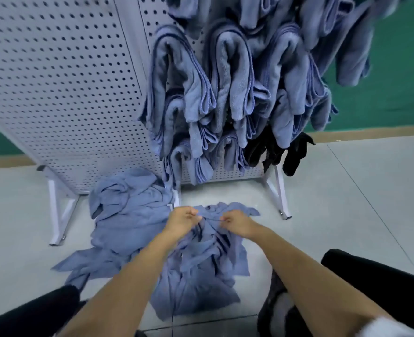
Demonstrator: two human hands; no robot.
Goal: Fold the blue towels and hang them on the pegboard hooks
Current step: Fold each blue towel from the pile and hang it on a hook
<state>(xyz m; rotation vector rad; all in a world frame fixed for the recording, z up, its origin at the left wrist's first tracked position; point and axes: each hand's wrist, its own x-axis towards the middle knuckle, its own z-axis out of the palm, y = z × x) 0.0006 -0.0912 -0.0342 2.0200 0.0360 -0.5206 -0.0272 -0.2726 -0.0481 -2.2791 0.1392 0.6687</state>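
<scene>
head view looks down on the start of a fold. the left hand (182,220) and right hand (238,223) are close together, each pinching the top edge of one blue towel (201,268), with a short stretch of hem taut between them. the towel hangs crumpled below them, not yet opened flat, and its lower part seems to rest on the floor (346,205). i judge the next move calls for drawing the hands apart to find the corners, then doubling it. a loose pile of towels (128,215) lies just left on the pale tiles, at the foot of the white pegboard (67,93). many folded towels (230,76) already hang there beside some black cloths (295,152). behind runs a green wall (395,81).
</scene>
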